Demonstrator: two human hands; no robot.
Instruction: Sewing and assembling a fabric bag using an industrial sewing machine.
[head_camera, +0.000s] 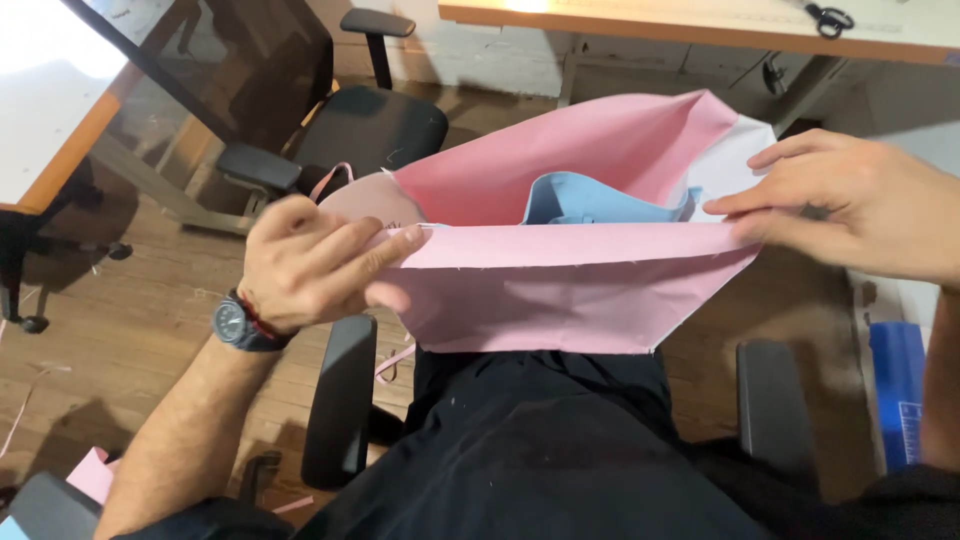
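Pink fabric: held up over the lap, stretched flat between both hands; top edge folded into a straight horizontal line; lower part hanging down to the black trousers.
Back layer of fabric: rising behind the fold, pink also, with a white panel at the far right corner.
Light blue piece: lying inside, between front and back pink layers, only the top showing.
Left hand: gripping the left end of the folded edge; fingers pressed together and lying along the fold, thumb below, pinching the cloth between them.
Right hand: at the right end of the fold; fingers straight and close together, tips pinching the edge near the white panel; thumb mostly hidden behind the fingers.
Wristwatch: dark, on the left wrist, with a thin red band just beside it.
Round pink piece: behind the left hand, partly covered, with a thin pink strap looping up from it.
Seat armrests: black, one at each side of the lap.
Office chair: black, in front on the left, well apart from the cloth.
Floor: wooden boards, with thin pink strips and a pink scrap at lower left.
Tables: one with an orange edge at far left, another at the top with black scissors on it.
Blue object: at the right edge, beside the right forearm; kind not possible to tell.
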